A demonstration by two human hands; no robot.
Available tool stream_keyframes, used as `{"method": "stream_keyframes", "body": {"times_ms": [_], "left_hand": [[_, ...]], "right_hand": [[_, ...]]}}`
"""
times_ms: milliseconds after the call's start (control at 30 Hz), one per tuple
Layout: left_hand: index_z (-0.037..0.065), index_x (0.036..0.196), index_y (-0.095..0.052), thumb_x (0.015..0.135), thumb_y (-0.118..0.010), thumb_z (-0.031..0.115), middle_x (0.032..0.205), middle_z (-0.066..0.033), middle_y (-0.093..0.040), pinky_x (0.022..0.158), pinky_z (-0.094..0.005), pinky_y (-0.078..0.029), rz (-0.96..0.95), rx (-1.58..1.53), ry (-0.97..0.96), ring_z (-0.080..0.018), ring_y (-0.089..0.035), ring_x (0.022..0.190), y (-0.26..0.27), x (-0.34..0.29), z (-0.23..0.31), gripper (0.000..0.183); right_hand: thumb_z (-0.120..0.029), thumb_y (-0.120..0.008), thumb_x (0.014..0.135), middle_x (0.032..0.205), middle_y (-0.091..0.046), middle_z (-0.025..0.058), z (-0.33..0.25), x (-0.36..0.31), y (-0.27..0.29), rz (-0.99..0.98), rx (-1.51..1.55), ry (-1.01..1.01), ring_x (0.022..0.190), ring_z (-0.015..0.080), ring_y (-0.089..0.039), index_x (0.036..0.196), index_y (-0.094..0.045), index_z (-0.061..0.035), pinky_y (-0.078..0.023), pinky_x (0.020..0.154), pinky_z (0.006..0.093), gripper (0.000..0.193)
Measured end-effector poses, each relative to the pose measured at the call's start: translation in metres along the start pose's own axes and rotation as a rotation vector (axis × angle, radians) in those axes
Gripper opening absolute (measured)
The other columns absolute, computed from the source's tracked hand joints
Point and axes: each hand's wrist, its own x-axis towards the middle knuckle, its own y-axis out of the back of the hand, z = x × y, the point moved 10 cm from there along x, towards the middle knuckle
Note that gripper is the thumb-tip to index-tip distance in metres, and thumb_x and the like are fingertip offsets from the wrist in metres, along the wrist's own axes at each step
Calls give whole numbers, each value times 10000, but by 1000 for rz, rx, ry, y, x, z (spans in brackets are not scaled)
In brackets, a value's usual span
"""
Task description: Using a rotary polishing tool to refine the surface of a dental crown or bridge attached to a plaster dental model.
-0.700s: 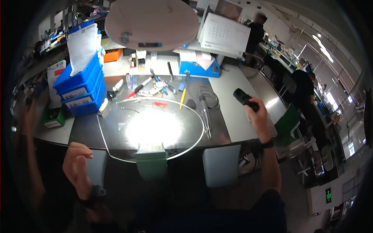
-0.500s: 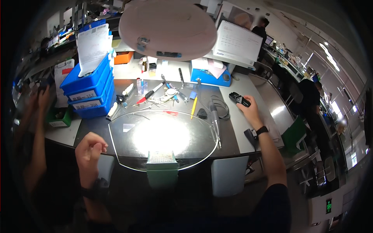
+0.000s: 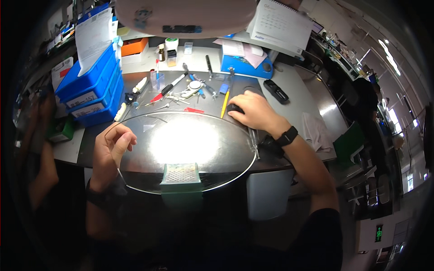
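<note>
My right hand (image 3: pixel 257 112) reaches over the bench, its fingers closed on a small black lump (image 3: pixel 235 108) beside a yellow pencil-like tool (image 3: pixel 224 105). What the lump is does not show. A black oblong device (image 3: pixel 275 91) lies behind that hand, on the pale strip. My left hand (image 3: pixel 110 151) is raised near the front left of the bench, fingers curled with the thumb pressed to them; anything between them is too small to make out. A green-edged piece with a perforated pale top (image 3: pixel 181 174) sits at the bench's front edge, between the hands.
Stacked blue bins (image 3: pixel 92 90) stand at the left. Pens, tweezers-like tools and a white round-headed item (image 3: pixel 195 86) lie scattered at centre. A blue box (image 3: pixel 246 65) stands behind. A lamp head (image 3: pixel 185 16) overhangs the top. Another person's arm (image 3: pixel 43 171) is at far left.
My right hand has let go of the black oblong device, moved left and closed on the small black lump. My left hand has moved slightly forward. The view has shifted.
</note>
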Motion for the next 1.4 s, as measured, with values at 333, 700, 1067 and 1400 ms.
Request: {"method": "stream_keyframes", "body": {"times_ms": [333, 700, 1067, 1400], "left_hand": [[18, 821, -574, 912, -505, 157, 710, -34, -563, 568, -213, -388, -123, -134, 75, -76, -498, 606, -19, 12, -36, 180], [20, 867, -555, 940, -495, 133, 739, -10, -527, 595, -188, -366, -207, -103, 149, -47, -452, 637, -34, -5, -72, 148], [22, 874, -545, 937, -501, 135, 789, -1, -495, 633, -194, -335, -205, -41, 104, -58, -421, 692, -28, -7, -70, 136], [41, 854, -499, 959, -471, 126, 807, 1, -435, 650, -196, -342, -174, 78, 107, -61, -384, 701, -26, -6, -81, 138]], "right_hand": [[-260, -682, 806, 906, -674, 150, 167, -88, 60, 258, 142, -613, 819, 303, -650, 1030, -647, -28, -501, 734, 339, 324], [-164, -635, 863, 785, -637, 98, 75, -164, 131, 336, -3, -585, 693, 135, -589, 979, -647, -32, -461, 609, 270, 176], [-277, -539, 906, 941, -666, 135, -142, -483, -103, -879, 771, -987, 860, 230, -652, 1018, -620, -11, -511, 743, 346, 299], [-558, -476, 904, 1311, -443, 301, -222, -518, -199, -492, 1777, -1891, 1197, 408, -486, 1363, -411, 13, -534, 836, 435, 735]]}}
